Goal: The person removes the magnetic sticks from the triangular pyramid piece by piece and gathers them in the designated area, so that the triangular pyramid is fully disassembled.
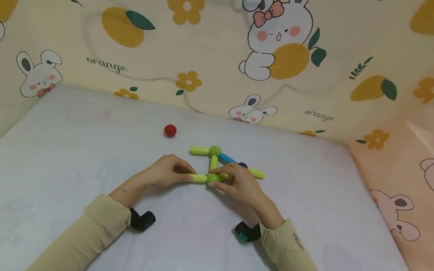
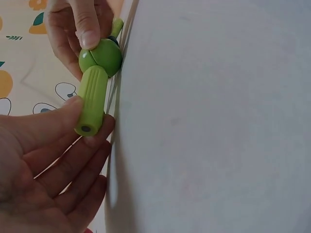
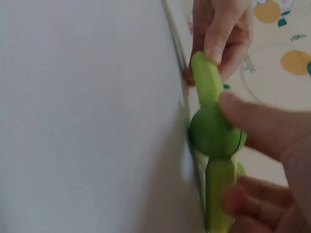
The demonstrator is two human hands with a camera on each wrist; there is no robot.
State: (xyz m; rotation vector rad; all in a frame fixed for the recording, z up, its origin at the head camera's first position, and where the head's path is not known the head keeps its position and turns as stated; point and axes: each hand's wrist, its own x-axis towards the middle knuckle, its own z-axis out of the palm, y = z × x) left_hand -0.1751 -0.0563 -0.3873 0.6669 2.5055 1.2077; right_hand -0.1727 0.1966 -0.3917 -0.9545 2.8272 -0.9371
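My left hand (image 1: 166, 171) pinches the free end of a yellow-green magnetic rod (image 2: 92, 99) between thumb and fingers. The rod's other end meets a green ball (image 2: 101, 58). On that ball rests the thumb of my right hand (image 1: 240, 185), which grips it from the right. Another yellow-green rod (image 3: 219, 194) extends from the ball under the right fingers. Farther back, a second green ball (image 1: 215, 152) joins a yellow-green rod (image 1: 199, 151) and a blue rod (image 1: 227, 158). Partly hidden behind the right hand is a dark blue ball (image 1: 242, 165), with a yellow-green rod (image 1: 257, 174) beside it.
A red ball (image 1: 170, 130) lies alone on the white tabletop (image 1: 78, 151), back and left of the joined pieces. Behind the table hangs a patterned cloth (image 1: 210, 54) with rabbits and oranges. Black devices (image 1: 143, 220) are worn at both wrists.
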